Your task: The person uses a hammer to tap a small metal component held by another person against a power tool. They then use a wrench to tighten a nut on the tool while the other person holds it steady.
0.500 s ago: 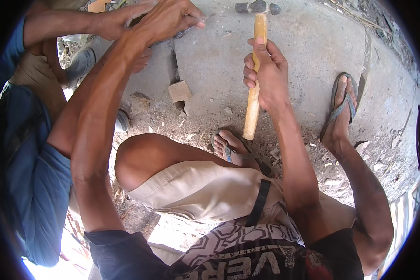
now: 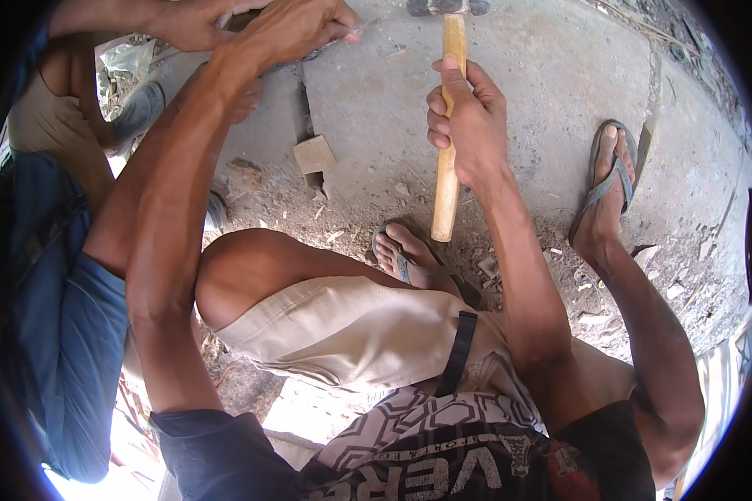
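Observation:
My right hand (image 2: 476, 117) is wrapped round the pale wooden handle of a hammer (image 2: 444, 196). Its dark metal head, partly cut off by the upper edge of the view, points away from me over the concrete. Far to the left, my left hand (image 2: 297, 29) is closed, thumb and fingers together near the top edge. What it grips is too small and hidden to name. Close beside it is a co-worker's hand (image 2: 194, 23), near a dark object I cannot make out; another co-worker's hand (image 2: 246, 100) shows partly behind my forearm.
A grey concrete slab (image 2: 543, 92) with a gap (image 2: 303, 113) lies ahead. A square tan chip (image 2: 315, 155) sits at the gap's near end. Rubble and chips lie around my sandalled feet (image 2: 414, 255). A co-worker in blue crouches at left, a shoe (image 2: 138, 113) on the ground.
The view has shifted slightly, so the slab, feet and hammer appear a little higher and further left. Both hands keep their holds, and the hammer head is now partly out of view.

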The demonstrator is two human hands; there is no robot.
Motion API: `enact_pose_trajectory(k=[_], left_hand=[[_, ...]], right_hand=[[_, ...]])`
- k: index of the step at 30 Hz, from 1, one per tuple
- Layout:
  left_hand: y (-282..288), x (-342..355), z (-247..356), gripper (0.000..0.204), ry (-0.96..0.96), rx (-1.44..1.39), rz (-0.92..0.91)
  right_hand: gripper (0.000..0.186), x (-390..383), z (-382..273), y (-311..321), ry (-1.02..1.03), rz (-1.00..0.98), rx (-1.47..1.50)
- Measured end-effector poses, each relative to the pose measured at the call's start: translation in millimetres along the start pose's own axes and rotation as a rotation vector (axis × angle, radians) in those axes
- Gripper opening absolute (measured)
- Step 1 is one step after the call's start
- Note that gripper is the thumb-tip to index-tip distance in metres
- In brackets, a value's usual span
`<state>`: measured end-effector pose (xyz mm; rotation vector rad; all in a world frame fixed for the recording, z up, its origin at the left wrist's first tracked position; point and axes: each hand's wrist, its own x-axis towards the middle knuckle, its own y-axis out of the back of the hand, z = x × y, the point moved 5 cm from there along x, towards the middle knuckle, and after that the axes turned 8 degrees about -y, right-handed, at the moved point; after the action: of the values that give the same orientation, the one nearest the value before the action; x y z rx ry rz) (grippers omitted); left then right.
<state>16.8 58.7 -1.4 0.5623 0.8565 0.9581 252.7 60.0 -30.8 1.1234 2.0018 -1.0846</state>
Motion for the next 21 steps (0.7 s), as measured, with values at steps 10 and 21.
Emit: enact_pose_trajectory(k=[10,21], left_hand=[[0.3,-0.5,0.7,0.015,-0.033,-0.002,-0.007],[2.3,-4.9,0.2,0.016,-0.002,-0.072,0.086]], right_hand=[[0.026,-3.2,2.8,-6.2,-0.013,-0.013,-0.003],[0.026,-1.4,2.5,-8.8,0.036,-0.008,0.001]])
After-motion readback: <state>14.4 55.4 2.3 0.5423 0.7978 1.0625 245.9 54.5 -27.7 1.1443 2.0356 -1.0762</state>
